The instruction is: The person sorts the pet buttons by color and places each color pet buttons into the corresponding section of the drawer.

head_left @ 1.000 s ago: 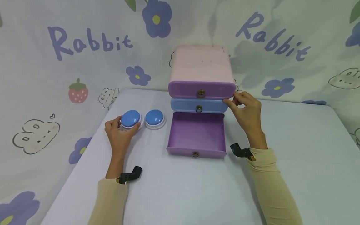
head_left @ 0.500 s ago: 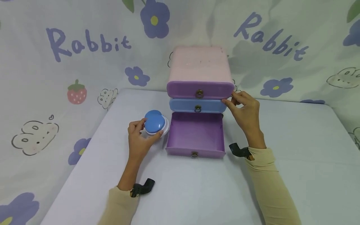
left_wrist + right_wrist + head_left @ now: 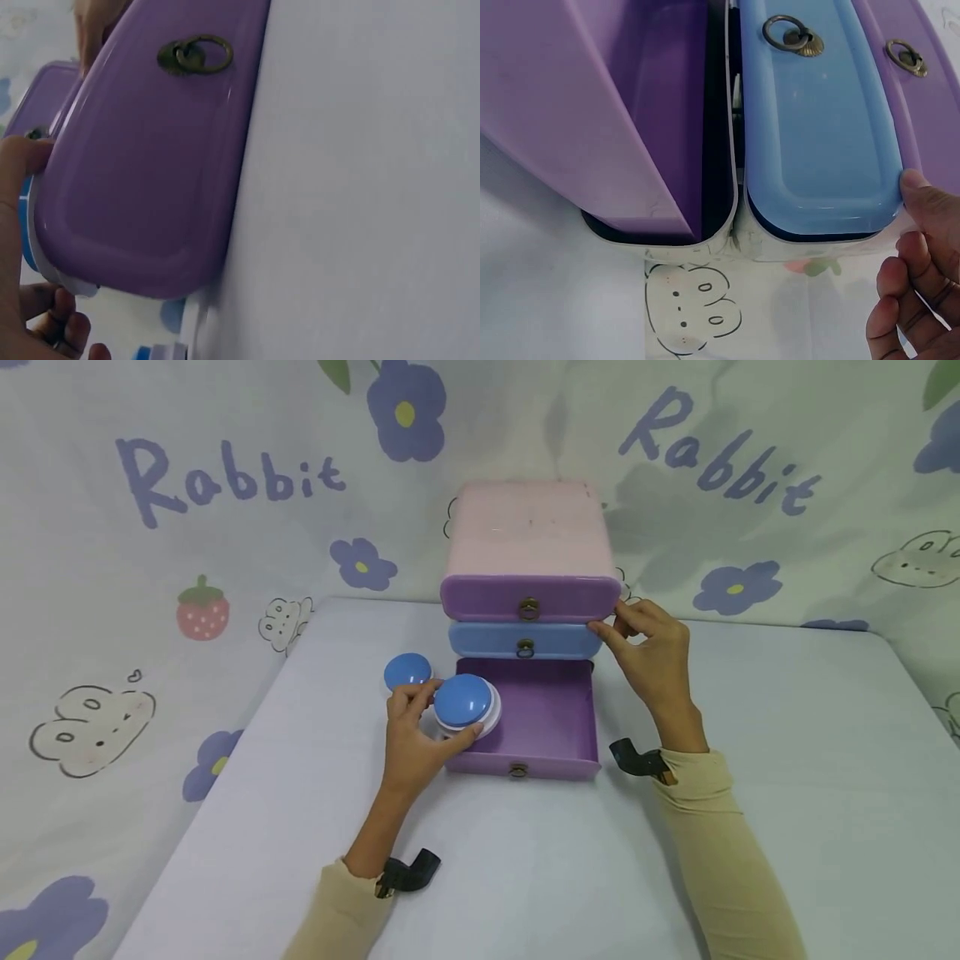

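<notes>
My left hand (image 3: pixel 411 752) grips a round push button (image 3: pixel 462 700) with a blue dome and white base, thumb at one side and fingers at the other. It is over the left part of the pulled-out purple bottom drawer (image 3: pixel 555 706). In the left wrist view the drawer front partly hides this button (image 3: pixel 27 244). A second push button (image 3: pixel 407 668) of the same kind sits on the table just left of the drawer. My right hand (image 3: pixel 658 656) pinches the right edge of the drawer cabinet (image 3: pixel 532 527), thumb at the corner of the blue middle drawer (image 3: pixel 817 135).
The pink-topped cabinet stands at the back of the white table (image 3: pixel 525 868), before a printed cloth backdrop (image 3: pixel 247 410). Its purple top drawer (image 3: pixel 480 599) and blue middle drawer are pushed in. Each drawer front bears a ring pull (image 3: pixel 519 771).
My left hand has carried the push button from the left, past the second one, to over the open bottom drawer. My right hand keeps its hold on the cabinet edge.
</notes>
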The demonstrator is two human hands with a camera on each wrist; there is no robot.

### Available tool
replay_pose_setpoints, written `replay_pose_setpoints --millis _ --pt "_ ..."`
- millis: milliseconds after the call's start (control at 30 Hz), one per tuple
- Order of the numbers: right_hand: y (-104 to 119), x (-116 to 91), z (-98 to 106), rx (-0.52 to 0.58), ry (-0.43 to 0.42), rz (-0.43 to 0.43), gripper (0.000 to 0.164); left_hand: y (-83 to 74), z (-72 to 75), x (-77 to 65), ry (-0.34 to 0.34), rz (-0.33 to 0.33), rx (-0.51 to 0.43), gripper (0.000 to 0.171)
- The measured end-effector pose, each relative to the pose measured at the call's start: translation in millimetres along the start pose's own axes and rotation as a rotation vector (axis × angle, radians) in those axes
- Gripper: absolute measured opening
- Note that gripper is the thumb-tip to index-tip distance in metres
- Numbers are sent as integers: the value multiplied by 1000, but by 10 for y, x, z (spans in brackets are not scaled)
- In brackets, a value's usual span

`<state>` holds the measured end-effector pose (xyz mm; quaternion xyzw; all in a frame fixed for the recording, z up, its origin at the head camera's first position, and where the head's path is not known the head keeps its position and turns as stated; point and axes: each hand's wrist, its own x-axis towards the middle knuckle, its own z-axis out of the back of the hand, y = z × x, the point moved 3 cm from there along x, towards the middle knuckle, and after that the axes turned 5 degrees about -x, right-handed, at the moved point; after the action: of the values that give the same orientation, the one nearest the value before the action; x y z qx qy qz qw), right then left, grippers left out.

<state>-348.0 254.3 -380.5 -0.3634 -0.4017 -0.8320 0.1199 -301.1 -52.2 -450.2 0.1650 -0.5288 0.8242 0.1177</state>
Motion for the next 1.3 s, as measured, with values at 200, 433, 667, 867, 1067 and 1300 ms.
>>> replay_pose_setpoints --millis 200,433,667,867,1067,1300 --pt "-16 -11 -11 -18 6 -22 37 2 -107 -28 56 20 2 76" --pt "-12 -19 -16 -31 14 -29 38 60 9 23 39 23 -15 67" --pt "-12 -27 -17 -30 10 -28 37 253 277 109 -101 32 46 62" --pt "-10 -32 -14 -36 14 -36 39 423 382 137 -160 67 94 64" --pt "-8 -6 -3 -35 8 -9 38 589 367 189 -181 118 115 67" --pt "-23 -23 -18 -47 16 -31 40 712 348 315 -204 140 161 75"
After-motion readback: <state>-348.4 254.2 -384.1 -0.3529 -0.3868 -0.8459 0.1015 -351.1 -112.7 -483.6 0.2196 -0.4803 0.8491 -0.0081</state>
